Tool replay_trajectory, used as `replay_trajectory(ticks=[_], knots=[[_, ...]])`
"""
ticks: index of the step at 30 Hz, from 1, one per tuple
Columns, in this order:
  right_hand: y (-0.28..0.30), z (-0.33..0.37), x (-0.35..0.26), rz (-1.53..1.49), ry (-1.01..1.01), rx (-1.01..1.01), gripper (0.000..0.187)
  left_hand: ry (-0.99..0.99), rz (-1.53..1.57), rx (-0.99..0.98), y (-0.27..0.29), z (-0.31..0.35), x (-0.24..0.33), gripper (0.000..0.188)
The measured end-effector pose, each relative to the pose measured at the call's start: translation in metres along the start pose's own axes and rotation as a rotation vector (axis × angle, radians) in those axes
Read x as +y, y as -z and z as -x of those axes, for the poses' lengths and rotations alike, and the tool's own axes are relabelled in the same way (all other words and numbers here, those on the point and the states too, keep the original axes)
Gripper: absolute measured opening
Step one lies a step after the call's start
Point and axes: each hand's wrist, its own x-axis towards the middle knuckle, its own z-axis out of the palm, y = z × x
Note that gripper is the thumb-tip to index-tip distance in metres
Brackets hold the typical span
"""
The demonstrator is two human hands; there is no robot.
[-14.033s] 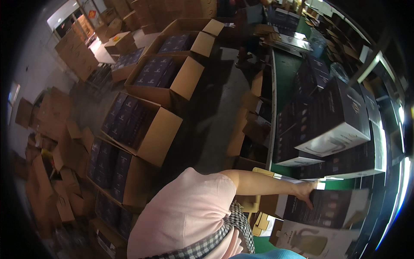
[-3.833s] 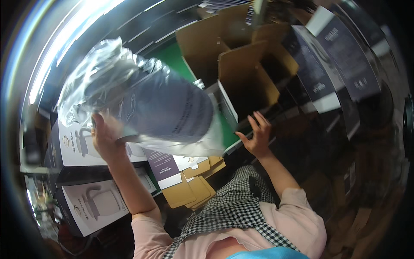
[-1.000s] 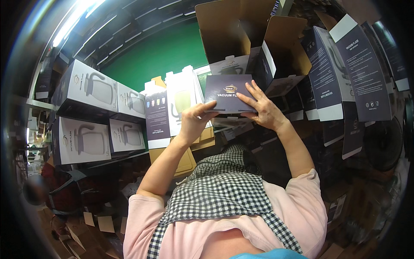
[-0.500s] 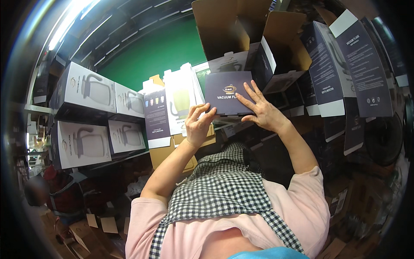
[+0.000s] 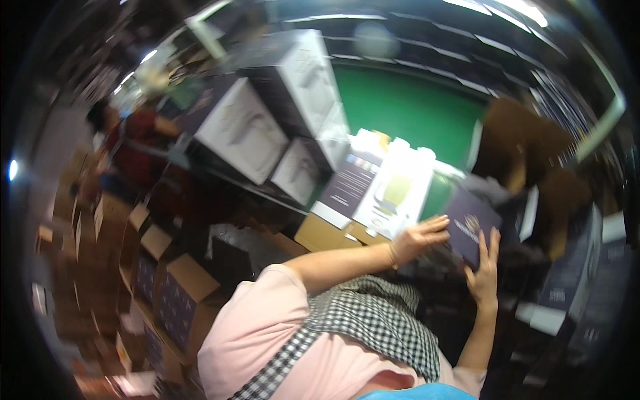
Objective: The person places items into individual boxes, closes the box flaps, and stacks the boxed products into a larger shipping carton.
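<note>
the left hand point(image 5: 419, 241) reaches across from the left, its fingers nearly straight and close together, the tips touching the left edge of a dark purple box point(image 5: 472, 223). blur hides the thumb's side of that contact, so i can't tell whether the hand pinches the edge or only presses on it. the right hand point(image 5: 484, 275) is at the box's lower right, unclenched, with the fingers parted and a gap between them and the thumb; the fingertips lie against the right part of the box and the thumb is near its lower corner. neither hand is balled into a fist.

the box sits between the two hands, in front of the body and right of centre — tilted in the view, its face with a gold emblem turned toward the camera. just left of it, a white printed panel point(image 5: 395, 190) with a yellow-green jug picture lies beside a purple printed panel point(image 5: 348, 181), and brown cardboard flaps point(image 5: 327, 232) show below them. beyond spreads a green tabletop point(image 5: 407, 100).

open brown cartons point(image 5: 517, 143) stand just past the box on the right — smeared by motion. white-faced cartons point(image 5: 243, 133) are stacked farther left, near a co-worker in a red top point(image 5: 137, 143). packed shipping cartons point(image 5: 180, 293) fill the lower left.
</note>
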Motion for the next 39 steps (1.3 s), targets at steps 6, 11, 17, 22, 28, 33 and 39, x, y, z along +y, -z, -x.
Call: replay_trajectory(ticks=[6, 11, 17, 22, 28, 33, 39], knots=[[0.013, 0.005, 0.028, -0.005, 0.078, 0.066, 0.075, 0.025, -0.084, 0.022, -0.027, -0.011, 0.018, 0.042], [0.006, 0.019, 0.025, 0.179, 0.161, -0.009, 0.079, -0.127, -0.258, 0.051, -0.003, -0.002, 0.038, 0.049], [-0.005, 0.025, 0.035, 0.153, 0.151, 0.064, 0.079, -0.052, -0.148, -0.057, -0.035, 0.014, 0.036, 0.047], [-0.011, 0.031, 0.003, 0.288, 0.191, 0.080, 0.080, -0.190, -0.268, -0.133, -0.024, 0.034, 0.020, 0.056], [-0.038, 0.043, 0.037, 0.300, 0.471, 0.374, 0.037, -0.113, -0.162, -0.045, -0.040, 0.018, 0.025, 0.042], [-0.063, 0.056, -0.015, 0.216, 0.297, 0.648, 0.011, 0.059, -0.118, -0.309, -0.009, -0.051, 0.049, 0.023], [-0.080, 0.057, 0.037, 0.043, 0.318, 0.744, 0.011, -0.169, -0.013, -0.363, -0.064, -0.039, 0.031, 0.023]])
